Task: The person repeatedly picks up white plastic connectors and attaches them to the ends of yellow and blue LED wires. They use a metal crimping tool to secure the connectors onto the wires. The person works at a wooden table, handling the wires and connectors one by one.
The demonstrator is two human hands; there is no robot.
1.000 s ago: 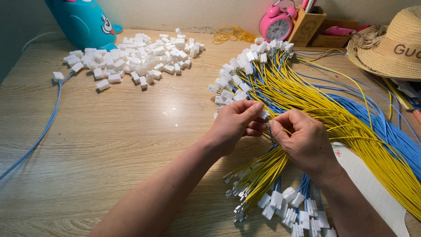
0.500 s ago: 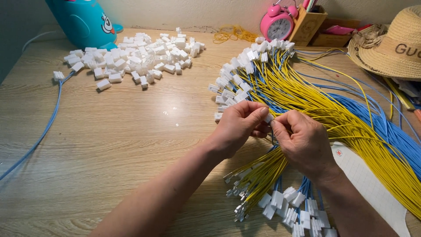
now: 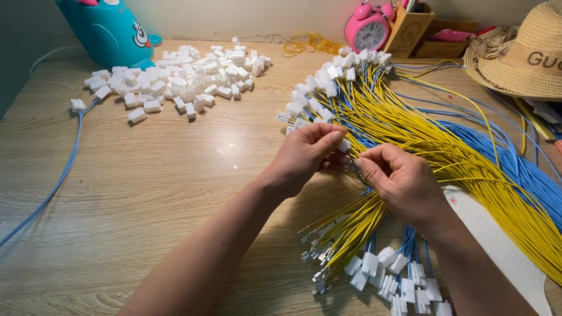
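Step in hand — seating a wire: left hand (image 3: 307, 153) pinches a small white connector (image 3: 344, 144) mid-bench, over the yellow wire bundle (image 3: 410, 129). Right hand (image 3: 401, 181) is pinched shut, apparently on a wire end — hidden by fingers. Next move calls for fine alignment.

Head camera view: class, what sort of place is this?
Probably a home work table used for hand assembly: yellow and blue wires lie in bundles, a heap of white plastic connectors beside them, a pink alarm clock behind.

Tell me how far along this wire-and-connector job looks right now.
Done: many yellow and blue wires already carry white connectors. In hand: left hand and right hand pinch one small connector together. Left: a pile of loose white connectors and bare-tipped yellow wire ends.
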